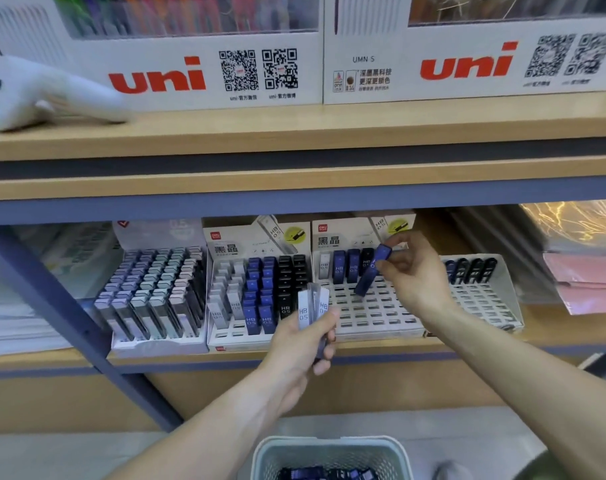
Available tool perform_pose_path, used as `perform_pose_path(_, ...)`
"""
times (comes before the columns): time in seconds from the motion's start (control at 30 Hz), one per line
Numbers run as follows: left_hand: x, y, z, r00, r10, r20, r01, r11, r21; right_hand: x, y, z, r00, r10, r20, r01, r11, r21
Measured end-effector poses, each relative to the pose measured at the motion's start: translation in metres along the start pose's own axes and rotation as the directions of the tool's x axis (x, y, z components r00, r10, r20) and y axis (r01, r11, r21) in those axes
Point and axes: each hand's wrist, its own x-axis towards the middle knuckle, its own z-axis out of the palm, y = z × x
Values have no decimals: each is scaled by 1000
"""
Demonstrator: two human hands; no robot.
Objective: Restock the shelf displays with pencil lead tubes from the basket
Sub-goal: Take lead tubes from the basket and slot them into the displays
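Standing at a wood-topped shelf unit (294, 140) with blue-grey steel edging. The upper tier carries white display boxes (197, 64) marked "uni" in red beside QR codes.

The lower tier holds slotted trays. Their header cards read "HB 0.5".

The right hand (412, 271) pinches a blue lead tube (372, 271), tilted, its foot touching the nearly empty middle-right tray (370, 313). Open slots fill that tray's front rows.

The left hand (301, 344) grips a fan of clear tubes (312, 306) labelled "HB 0.5".

A pale basket (329, 452) sits at the bottom edge with dark and blue tubes inside.
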Motion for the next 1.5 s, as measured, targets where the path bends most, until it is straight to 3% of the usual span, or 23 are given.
perform_pose_path(0.17, 9, 5, 8, 994, -83, 75, 92, 986, -138, 9, 8, 0, 989, -145, 14, 145, 969, -201)
perform_pose_path(0.3, 10, 6, 11, 989, -93, 117, 119, 965, -235, 12, 11, 7, 978, -197, 62, 207, 950, -234)
perform_pose_path(0.53, 7, 2, 10, 996, -81, 40, 87, 979, -184, 14, 16, 27, 958, -251, 137, 278, 933, -230)
perform_pose_path(0.87, 1, -1, 8, 997, -60, 43, 65, 988, -140, 15, 15, 41, 915, -313, 255, 382, 875, -296)
perform_pose_path(1.1, -7, -3, 5, 996, -59, 63, 66, 990, -124, 17, 13, 41, 932, -287, 219, 346, 885, -313)
perform_pose_path(1.23, -10, -4, 2, 996, -60, 61, 67, 990, -128, 13, 15, 45, 914, -267, 306, 367, 866, -340)
perform_pose_path(1.5, -13, 1, -7, 997, -62, 41, 69, 981, -181, 3, 2, 47, 929, -293, 228, 370, 784, -498)
